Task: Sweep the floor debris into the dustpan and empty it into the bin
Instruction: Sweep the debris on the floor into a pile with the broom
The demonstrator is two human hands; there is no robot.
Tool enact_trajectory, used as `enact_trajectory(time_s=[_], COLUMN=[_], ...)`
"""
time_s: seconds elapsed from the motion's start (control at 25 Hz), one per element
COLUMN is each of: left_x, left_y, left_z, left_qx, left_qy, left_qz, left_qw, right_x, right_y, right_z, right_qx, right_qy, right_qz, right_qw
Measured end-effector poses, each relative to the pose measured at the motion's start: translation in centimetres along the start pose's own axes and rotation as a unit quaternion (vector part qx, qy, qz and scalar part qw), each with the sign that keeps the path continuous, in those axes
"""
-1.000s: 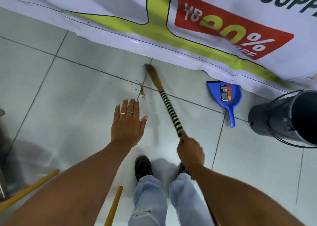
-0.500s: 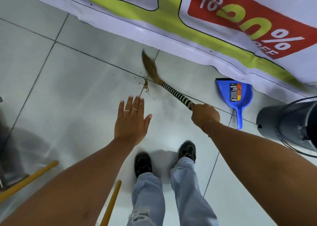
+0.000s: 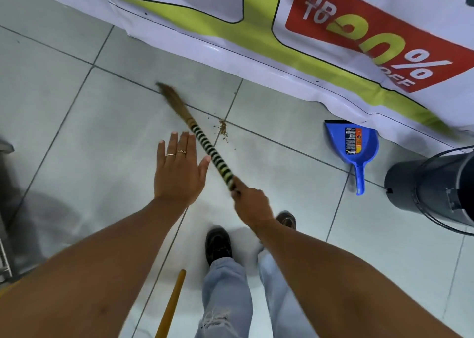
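The person stands on pale grey tiles (image 3: 107,122), looking down past both bare forearms at their own dark shoes (image 3: 218,244) and light, frayed jeans (image 3: 225,296). The right hand (image 3: 252,204) is closed in a fist around the end of a short broom (image 3: 202,143), whose handle is wrapped in black and yellow-green bands; the broom slants up toward 11 o'clock from that fist, and its brown bristle head (image 3: 170,98) is blurred, lying near a tile joint. The left hand (image 3: 179,169) holds nothing: it hovers flat, palm down, fingers spread wide, with 2 rings on it, and sits just beside the banded handle at its 9 o'clock side. A small heap of brown debris (image 3: 223,130) lies on the tile joint just at 3 o'clock of the broom's neck, with a few loose grains scattered around it. Well away at 3 o'clock from the debris, a blue dustpan (image 3: 352,148) lies flat on the floor, its handle pointing toward the person and a label stuck in its scoop; its front edge touches the rim of a big white banner (image 3: 230,43) with lime-green shapes and a red discount panel, spread across the top of the floor. Just at 4 o'clock of the dustpan stands a dark grey bin (image 3: 431,184) with a wire hoop round it. A yellow stick (image 3: 171,304) pokes in at 6 o'clock, by the left shoe.
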State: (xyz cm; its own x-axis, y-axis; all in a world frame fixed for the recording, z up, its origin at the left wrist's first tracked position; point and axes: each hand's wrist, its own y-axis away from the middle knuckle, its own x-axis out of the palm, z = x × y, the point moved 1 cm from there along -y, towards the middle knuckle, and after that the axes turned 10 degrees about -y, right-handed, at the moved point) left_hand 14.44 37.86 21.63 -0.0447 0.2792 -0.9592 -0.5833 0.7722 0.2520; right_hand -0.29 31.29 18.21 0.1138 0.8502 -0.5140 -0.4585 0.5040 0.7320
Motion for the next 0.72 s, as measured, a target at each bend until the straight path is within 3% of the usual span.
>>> enact_trajectory(time_s=[0.16,0.36,0.64,0.72], left_x=[0.7,0.7,-0.4,-0.5], left_y=[1.2,3.1,4.7,4.5], left_z=[2.8,3.2,1.1,0.8], left_qx=[-0.018,-0.013,0.021,0.026], left_qy=[-0.002,-0.009,0.004,0.008], left_qz=[0.004,0.013,0.017,0.015], left_qw=[1.0,1.0,1.0,1.0], right_x=[4.2,4.6,3.8,4.8], right_y=[-3.0,0.9,10.9,11.4], right_z=[5.3,1.6,-4.1,-5.3], right_qx=[0.038,0.135,0.143,0.18], right_qy=[-0.081,-0.109,-0.225,-0.232], right_qz=[0.068,0.04,-0.092,-0.109], right_qw=[0.994,0.984,0.959,0.95])
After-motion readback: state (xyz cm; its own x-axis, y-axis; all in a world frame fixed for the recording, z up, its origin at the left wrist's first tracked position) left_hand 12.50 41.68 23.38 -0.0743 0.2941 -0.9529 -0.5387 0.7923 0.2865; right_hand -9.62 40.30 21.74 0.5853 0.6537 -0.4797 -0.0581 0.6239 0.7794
